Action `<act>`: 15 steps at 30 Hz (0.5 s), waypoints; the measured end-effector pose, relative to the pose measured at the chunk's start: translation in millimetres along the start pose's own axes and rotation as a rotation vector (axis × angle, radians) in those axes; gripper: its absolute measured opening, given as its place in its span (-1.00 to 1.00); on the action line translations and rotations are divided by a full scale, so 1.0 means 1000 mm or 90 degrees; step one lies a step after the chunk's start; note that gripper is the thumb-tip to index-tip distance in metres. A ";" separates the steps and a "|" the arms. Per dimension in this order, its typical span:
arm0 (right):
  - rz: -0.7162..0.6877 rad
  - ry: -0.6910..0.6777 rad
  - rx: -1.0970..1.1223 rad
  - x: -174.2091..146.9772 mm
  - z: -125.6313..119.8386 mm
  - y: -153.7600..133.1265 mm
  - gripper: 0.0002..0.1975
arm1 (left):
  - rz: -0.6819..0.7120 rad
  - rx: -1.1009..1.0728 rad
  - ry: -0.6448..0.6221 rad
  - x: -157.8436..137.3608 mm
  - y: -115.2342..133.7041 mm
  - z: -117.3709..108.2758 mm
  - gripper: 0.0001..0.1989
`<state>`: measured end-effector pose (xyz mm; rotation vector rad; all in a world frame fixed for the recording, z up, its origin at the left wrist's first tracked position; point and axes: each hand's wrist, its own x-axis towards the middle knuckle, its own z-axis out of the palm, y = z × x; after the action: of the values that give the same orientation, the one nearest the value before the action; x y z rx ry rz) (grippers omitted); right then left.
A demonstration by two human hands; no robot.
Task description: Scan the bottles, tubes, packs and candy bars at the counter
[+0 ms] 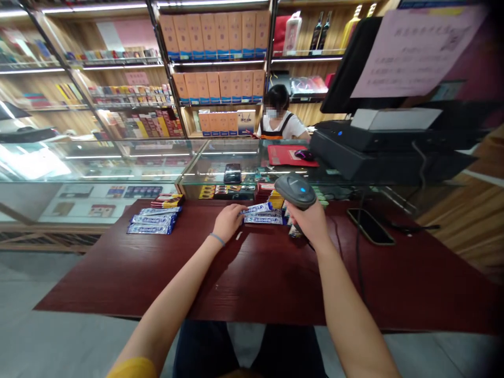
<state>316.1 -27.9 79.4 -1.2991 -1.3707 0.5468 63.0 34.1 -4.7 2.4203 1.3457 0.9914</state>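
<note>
- Dark red wood grain covers the surface (pixel 252 273), where the blue-and-white packet (pixel 258 208) lies near the far edge, its end pinched in the fingers of the left hand (pixel 228 220).
- The right hand (pixel 311 220) is clenched round the grip of a grey barcode scanner (pixel 295 190), its head just above the packets.
- More blue packets (pixel 264 219) lie right beneath; a separate stack (pixel 153 220) sits well apart to the left.
- Judged from this, a clean read wants the packet tilted so its code faces the scanner's window — held flat, steady, clear of its neighbours.
- A phone (pixel 370 226) lies to the right.
</note>
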 end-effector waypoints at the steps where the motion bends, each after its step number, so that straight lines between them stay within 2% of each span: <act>1: 0.012 0.012 0.016 0.001 -0.004 -0.001 -0.68 | 0.008 0.023 -0.007 0.005 0.004 0.009 -0.76; 7: 0.026 0.049 0.054 0.004 -0.026 -0.005 -0.74 | 0.013 0.056 -0.041 0.030 0.016 0.050 -0.74; 11: 0.060 0.089 0.075 0.009 -0.039 0.003 -0.81 | 0.009 0.072 -0.052 0.040 0.019 0.065 -0.73; 15: 0.048 0.099 0.081 0.012 -0.048 0.006 -0.80 | 0.001 0.084 -0.061 0.042 0.015 0.076 -0.73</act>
<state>364.2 -31.5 92.4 -1.2661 -1.1444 0.5630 137.0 70.5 -35.7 2.5284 1.4189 0.7997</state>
